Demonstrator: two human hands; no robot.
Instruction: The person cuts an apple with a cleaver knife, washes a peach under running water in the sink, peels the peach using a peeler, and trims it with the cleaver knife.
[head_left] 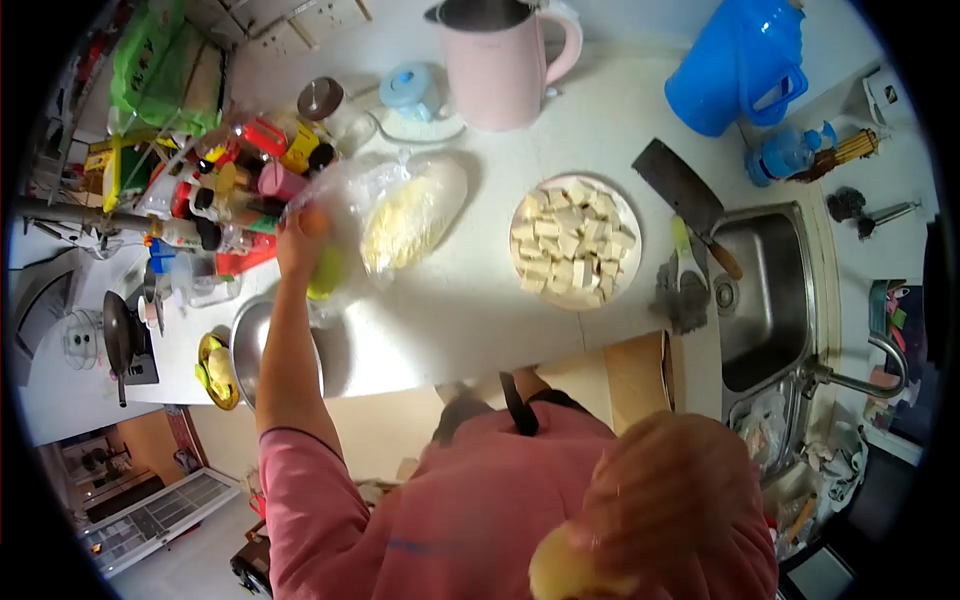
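My left hand (294, 245) reaches to the left side of the counter, its fingers closed on a clear plastic bag (345, 225). Through the blurred film show something green (325, 272) and something orange (314, 221). Right beside it lies another clear bag (415, 215) of pale yellow food. My right hand (655, 500) is raised close to the camera and smeared by motion. At its fingers is a pale yellow, rounded piece of food (575, 568), partly cut off by the frame; its kind is unclear. A white plate (637, 235) holds many pale cubes, apparently tofu.
A steel bowl (250, 345) and a yellow dish (212, 385) stand near the front left edge. Seasoning bottles (235, 195) crowd the left. Behind are a pink kettle (495, 70) and blue jug (725, 65). A cleaver (680, 185) lies beside the sink (765, 300).
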